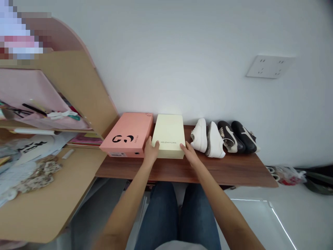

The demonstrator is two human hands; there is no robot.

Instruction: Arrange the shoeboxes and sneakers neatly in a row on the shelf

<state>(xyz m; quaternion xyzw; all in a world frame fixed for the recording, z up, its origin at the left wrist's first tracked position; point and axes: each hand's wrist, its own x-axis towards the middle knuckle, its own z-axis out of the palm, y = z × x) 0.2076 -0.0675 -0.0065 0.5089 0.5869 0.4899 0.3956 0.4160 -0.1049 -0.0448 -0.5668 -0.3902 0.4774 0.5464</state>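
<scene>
A pale yellow shoebox [169,130] with a closed lid lies flat on a brown wooden shelf [166,170] against the wall. My left hand [151,151] grips its left front corner, thumb on the lid. On the opposite front corner is my right hand [189,153], its thumb also on top; the undersides of my fingers are hidden. Just left of the yellow box sits a larger pink shoebox [130,130] with black print. A pair of white shoes [199,135] stands to the right, followed by a pair of black shoes [243,137].
To the left is a light wooden desk [78,180] with papers, cloth and a shelf unit [75,80] rising beside the pink box. A socket plate [270,66] is on the wall. Plastic-bagged items [290,174] lie on the floor at right.
</scene>
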